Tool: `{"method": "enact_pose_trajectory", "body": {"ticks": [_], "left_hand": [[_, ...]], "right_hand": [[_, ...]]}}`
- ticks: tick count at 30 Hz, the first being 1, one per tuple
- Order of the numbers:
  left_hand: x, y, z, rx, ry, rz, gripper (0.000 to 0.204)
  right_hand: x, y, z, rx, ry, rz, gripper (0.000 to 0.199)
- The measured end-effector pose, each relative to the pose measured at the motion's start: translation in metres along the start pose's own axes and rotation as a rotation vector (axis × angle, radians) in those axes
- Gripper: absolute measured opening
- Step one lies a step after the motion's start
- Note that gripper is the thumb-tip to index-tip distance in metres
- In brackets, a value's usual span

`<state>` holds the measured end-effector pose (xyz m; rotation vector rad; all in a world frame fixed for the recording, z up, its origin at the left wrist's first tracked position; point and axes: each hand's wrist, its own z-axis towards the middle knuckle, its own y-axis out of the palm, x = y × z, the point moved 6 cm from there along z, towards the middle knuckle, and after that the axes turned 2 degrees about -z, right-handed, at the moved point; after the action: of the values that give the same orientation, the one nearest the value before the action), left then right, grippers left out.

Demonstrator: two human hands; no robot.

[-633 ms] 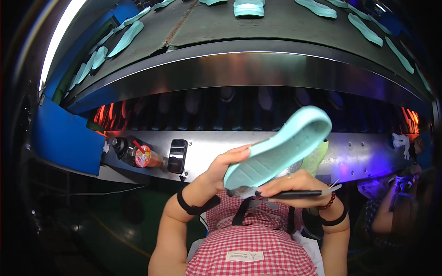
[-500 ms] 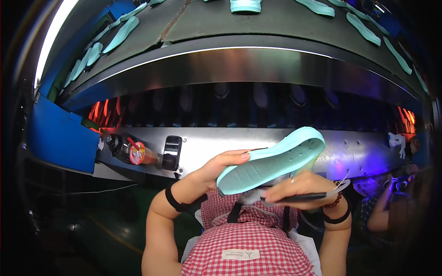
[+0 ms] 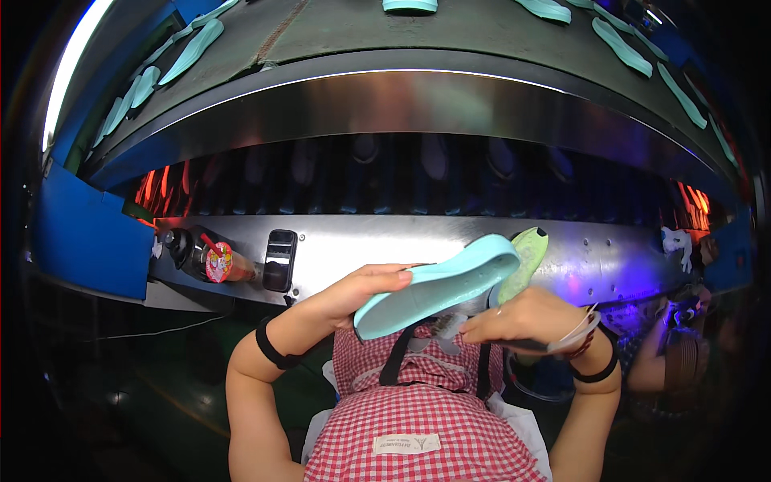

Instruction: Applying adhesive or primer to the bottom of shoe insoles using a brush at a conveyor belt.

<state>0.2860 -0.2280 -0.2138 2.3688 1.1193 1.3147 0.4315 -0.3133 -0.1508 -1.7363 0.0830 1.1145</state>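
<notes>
My left hand (image 3: 365,291) is closed on the near-left end of a mint-coloured shoe sole (image 3: 438,283), its thumb on the rim. The sole is held tilted above my lap, its hollow inner side facing up and toward me; this surface looks wet. Just below the sole, my right hand (image 3: 526,321) grips a brush (image 3: 447,327) with pale bristles pointing left. Most of the brush handle is hidden by the hand. Beyond my right hand, a light green shoe-shaped piece (image 3: 526,255) with a black tip stands out past the sole; its lower part is hidden.
A metal bench (image 3: 337,249) crosses in front. On its left are a phone-like black device (image 3: 279,261), a dark bottle (image 3: 186,247) and a drink cup (image 3: 218,265) with a red straw. Behind, a dark conveyor belt (image 3: 353,36) carries several mint soles. At right, another person's arm (image 3: 654,365) shows.
The sole has tipped so that less of its inside shows, and its far end has dropped slightly. The brush has turned, its bristles now showing under the sole. The whole view has shifted a little.
</notes>
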Motion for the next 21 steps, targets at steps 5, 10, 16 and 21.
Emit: {"method": "enact_pose_trajectory", "body": {"ticks": [5, 10, 16, 21], "left_hand": [[0.006, -0.004, -0.003, -0.002, 0.133, -0.036, 0.053], [-0.005, -0.004, 0.005, -0.041, 0.219, -0.269, 0.054], [-0.016, -0.008, 0.012, -0.043, 0.308, -0.534, 0.052], [-0.034, -0.017, 0.036, 0.033, 0.298, -0.679, 0.048]], "right_hand": [[0.015, -0.007, -0.008, 0.197, 0.056, 0.046, 0.02], [0.014, 0.005, -0.002, 0.373, 0.121, 0.646, 0.025], [0.069, 0.011, -0.006, 0.847, 0.271, 0.8, 0.018], [0.056, 0.017, 0.004, 1.312, 0.311, -0.069, 0.022]]}}
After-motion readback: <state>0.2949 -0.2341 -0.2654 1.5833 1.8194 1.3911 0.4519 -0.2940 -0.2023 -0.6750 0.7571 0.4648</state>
